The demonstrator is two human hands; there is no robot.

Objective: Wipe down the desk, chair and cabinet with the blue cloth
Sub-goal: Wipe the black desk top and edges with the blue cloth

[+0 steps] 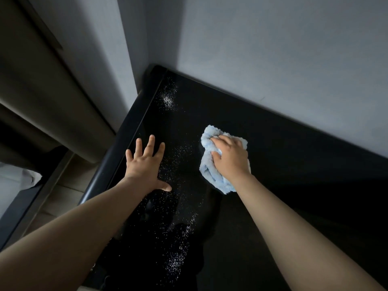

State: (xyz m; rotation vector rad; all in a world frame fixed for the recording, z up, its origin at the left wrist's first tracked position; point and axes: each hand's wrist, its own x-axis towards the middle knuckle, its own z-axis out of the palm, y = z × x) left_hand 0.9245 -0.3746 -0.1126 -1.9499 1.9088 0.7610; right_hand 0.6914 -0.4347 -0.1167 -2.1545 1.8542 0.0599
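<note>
Currently my right hand (231,158) grips the bunched blue cloth (212,177) against the black top (294,185), with the band of white specks (178,160) just to its left, between it and my flat, spread left hand (144,164).

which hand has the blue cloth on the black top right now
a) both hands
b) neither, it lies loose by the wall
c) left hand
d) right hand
d: the right hand grips the blue cloth against the black surface, while the left hand lies flat with spread fingers on the speckled part, apart from the cloth.
</note>
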